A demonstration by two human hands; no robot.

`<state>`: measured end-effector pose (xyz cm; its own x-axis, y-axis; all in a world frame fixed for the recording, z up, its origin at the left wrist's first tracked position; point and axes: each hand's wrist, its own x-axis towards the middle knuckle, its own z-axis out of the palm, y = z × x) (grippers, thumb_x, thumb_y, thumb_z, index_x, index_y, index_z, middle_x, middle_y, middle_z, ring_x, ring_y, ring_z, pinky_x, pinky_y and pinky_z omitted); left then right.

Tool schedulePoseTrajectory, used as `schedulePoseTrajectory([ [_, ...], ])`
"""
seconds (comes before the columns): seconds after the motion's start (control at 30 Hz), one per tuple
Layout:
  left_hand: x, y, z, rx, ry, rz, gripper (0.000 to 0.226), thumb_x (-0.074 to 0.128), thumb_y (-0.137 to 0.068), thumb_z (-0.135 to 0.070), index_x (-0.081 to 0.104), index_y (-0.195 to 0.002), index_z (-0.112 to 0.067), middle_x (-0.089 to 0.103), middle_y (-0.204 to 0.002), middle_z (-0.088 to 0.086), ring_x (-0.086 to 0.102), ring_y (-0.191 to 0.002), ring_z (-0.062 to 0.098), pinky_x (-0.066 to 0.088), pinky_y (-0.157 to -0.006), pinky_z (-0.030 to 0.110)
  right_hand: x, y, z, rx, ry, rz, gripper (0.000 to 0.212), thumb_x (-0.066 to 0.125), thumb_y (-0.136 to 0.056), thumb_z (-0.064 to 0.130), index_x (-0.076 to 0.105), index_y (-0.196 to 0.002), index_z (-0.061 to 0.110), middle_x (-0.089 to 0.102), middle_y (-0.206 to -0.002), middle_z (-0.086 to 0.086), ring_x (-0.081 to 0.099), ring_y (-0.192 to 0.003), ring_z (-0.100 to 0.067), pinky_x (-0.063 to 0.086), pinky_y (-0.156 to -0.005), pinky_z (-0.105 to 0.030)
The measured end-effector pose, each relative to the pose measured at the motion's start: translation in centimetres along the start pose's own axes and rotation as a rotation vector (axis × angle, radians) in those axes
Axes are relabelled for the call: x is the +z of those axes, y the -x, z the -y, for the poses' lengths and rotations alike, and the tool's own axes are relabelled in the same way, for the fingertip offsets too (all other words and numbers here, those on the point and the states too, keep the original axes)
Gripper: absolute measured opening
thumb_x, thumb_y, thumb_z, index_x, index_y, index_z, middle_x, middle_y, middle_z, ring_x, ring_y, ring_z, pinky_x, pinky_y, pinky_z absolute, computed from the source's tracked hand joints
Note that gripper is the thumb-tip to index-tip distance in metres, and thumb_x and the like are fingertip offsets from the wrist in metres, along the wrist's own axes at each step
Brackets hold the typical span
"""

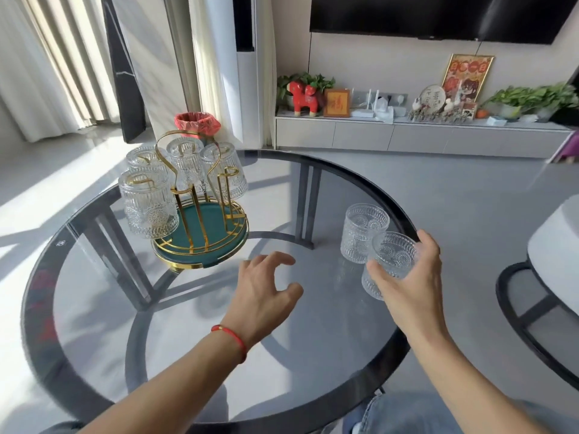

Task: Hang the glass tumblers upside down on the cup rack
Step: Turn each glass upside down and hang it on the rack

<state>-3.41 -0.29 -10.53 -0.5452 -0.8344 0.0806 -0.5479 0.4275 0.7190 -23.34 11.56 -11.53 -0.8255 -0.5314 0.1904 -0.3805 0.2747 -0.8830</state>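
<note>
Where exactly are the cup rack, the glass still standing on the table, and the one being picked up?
cup rack [200,228], head view, green base tray.
standing tumbler [363,228], head view, patterned side wall.
held tumbler [395,253], head view, side wall between the right hand's fingers.

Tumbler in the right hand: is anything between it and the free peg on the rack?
Nothing visible blocks it. The right hand holds the tumbler off to the right; the free peg faces that side. The left hand hovers open, lower and nearer the camera; the second tumbler stands just behind the held one.

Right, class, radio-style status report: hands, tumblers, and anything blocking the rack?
Right hand gripping one tumbler. Left hand open, empty. Four hung on rack; one upright tumbler waiting. Path clear.
</note>
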Motion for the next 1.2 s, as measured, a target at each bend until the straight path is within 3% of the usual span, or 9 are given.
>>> schedulePoseTrajectory([
  [0.27, 0.7, 0.9, -0.4, 0.007, 0.050, 0.067, 0.041, 0.066, -0.087, -0.024, 0.062, -0.128, -0.028, 0.064, -0.125, -0.004, 0.052, -0.124, 0.017, 0.053, -0.100, 0.045, -0.7, -0.7, -1.0, 0.232, -0.148, 0.029, 0.073, 0.088, -0.055, 0.054, 0.059, -0.118, 0.030, 0.071, -0.116, 0.005, 0.069, -0.106, -0.017, 0.056, -0.093, -0.041],
  [0.4, -0.2, 1.1, -1.3, -0.004, 0.261, 0.054, 0.037, 0.073, -0.089, -0.036, 0.064, -0.124, -0.029, 0.070, -0.115, -0.005, 0.066, -0.111, 0.015, 0.058, -0.091, 0.042, -1.4, 0.1, 1.5, -0.054, -0.172, -0.005, 0.057, 0.082, -0.068, 0.067, 0.058, -0.109, 0.036, 0.070, -0.108, 0.012, 0.068, -0.101, -0.006, 0.053, -0.081, -0.027],
  [0.53, -1.5, 1.5, -3.0, 0.039, 0.734, 0.174, 0.075, 0.074, -0.076, -0.056, 0.052, -0.141, -0.027, 0.065, -0.126, 0.007, 0.072, -0.103, 0.022, 0.062, -0.087, 0.052, 0.1, 1.8, 3.8, -0.348, -0.175, 0.271, 0.069, 0.082, -0.071, 0.068, 0.058, -0.127, 0.036, 0.068, -0.120, 0.012, 0.064, -0.113, -0.002, 0.048, -0.086, -0.012],
  [0.73, -3.7, 1.1, -2.3, -0.013, 0.553, 0.004, 0.077, 0.085, -0.060, -0.053, 0.060, -0.130, -0.030, 0.072, -0.112, -0.004, 0.071, -0.103, 0.008, 0.061, -0.088, 0.036, 4.1, 3.3, 5.3, -0.545, -0.025, 0.451, 0.089, 0.091, -0.064, 0.052, 0.055, -0.142, 0.029, 0.057, -0.124, 0.006, 0.056, -0.121, -0.001, 0.042, -0.099, -0.011],
  [0.83, -5.0, 0.1, -1.4, -0.149, 0.896, -0.020, 0.072, 0.083, -0.065, -0.040, 0.061, -0.127, -0.010, 0.073, -0.113, 0.014, 0.074, -0.095, 0.027, 0.060, -0.068, 0.038, 5.0, 3.3, 6.1, -0.356, -0.199, 0.495, 0.077, 0.071, -0.079, 0.069, 0.047, -0.144, 0.039, 0.061, -0.128, 0.012, 0.061, -0.121, -0.003, 0.048, -0.100, -0.023],
  [0.93, -6.1, -0.5, -1.0, -0.191, 1.152, 0.003, 0.053, 0.070, -0.089, -0.026, 0.057, -0.128, 0.008, 0.061, -0.120, 0.030, 0.068, -0.093, 0.034, 0.058, -0.068, 0.040, 6.2, 3.3, 7.4, -0.129, -0.382, 0.577, 0.070, 0.052, -0.087, 0.072, 0.049, -0.144, 0.030, 0.071, -0.120, 0.005, 0.076, -0.098, -0.019, 0.062, -0.087, -0.048],
  [1.0, -6.4, -0.7, -1.0, -0.219, 1.220, -0.004, 0.042, 0.060, -0.100, -0.019, 0.056, -0.129, 0.011, 0.054, -0.134, 0.037, 0.067, -0.104, 0.045, 0.061, -0.073, 0.045, 7.3, 3.4, 8.2, -0.151, -0.411, 0.586, 0.061, 0.053, -0.094, 0.062, 0.053, -0.138, 0.020, 0.076, -0.111, -0.005, 0.078, -0.089, -0.026, 0.064, -0.080, -0.051],
  [1.1, -7.0, -1.0, -1.1, -0.218, 1.147, -0.076, 0.032, 0.055, -0.104, -0.027, 0.065, -0.121, -0.002, 0.063, -0.131, 0.024, 0.067, -0.114, 0.044, 0.062, -0.088, 0.053, 8.4, 2.9, 9.7, -0.142, -0.396, 0.482, 0.065, 0.062, -0.091, 0.060, 0.052, -0.139, 0.017, 0.079, -0.106, -0.003, 0.080, -0.083, -0.022, 0.064, -0.072, -0.029],
  [1.2, -7.4, -0.9, -0.5, -0.168, 0.655, -0.260, 0.044, 0.049, -0.101, -0.047, 0.063, -0.107, -0.006, 0.068, -0.108, 0.017, 0.064, -0.103, 0.039, 0.056, -0.086, 0.053, 8.8, 1.7, 11.7, -0.272, -0.207, 0.318, 0.065, 0.069, -0.086, 0.065, 0.055, -0.137, 0.027, 0.075, -0.115, 0.002, 0.077, -0.093, -0.019, 0.061, -0.085, -0.042],
])
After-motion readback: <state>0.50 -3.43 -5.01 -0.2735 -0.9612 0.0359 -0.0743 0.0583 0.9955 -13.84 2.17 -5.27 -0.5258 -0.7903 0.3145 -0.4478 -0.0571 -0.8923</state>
